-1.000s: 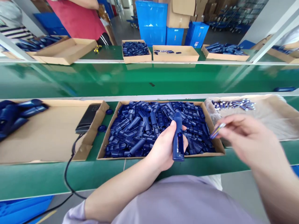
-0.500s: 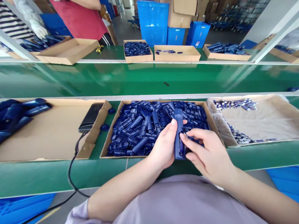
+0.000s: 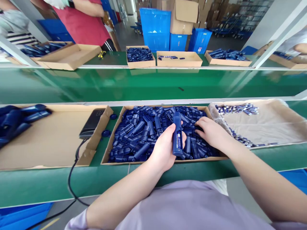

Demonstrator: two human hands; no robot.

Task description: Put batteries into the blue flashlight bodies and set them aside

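My left hand (image 3: 165,145) is wrapped round a dark blue tube that looks like a flashlight body (image 3: 177,135), held nearly upright with its wider end away from me. A long opening in its side shows a printed battery inside. My right hand (image 3: 212,132) reaches over the right part of a cardboard box (image 3: 105,155) heaped with dark blue plastic parts (image 3: 144,131). Its thumb and fingers close around one dark blue plastic part (image 3: 199,127) at the top of the heap, mostly hidden by the fingers.
To the right, a lined box (image 3: 271,123) holds many batteries (image 3: 242,108). On the left, another box (image 3: 52,137) holds blue tubes (image 3: 21,118) and a black cabled device (image 3: 92,123). Two round caps (image 3: 106,133) lie between boxes. Co-workers (image 3: 81,22) stand across the green bench (image 3: 100,84).
My right hand has left the tube's side opening and moved up and right into the box of parts. My left hand has shifted slightly left and up, still holding the tube.
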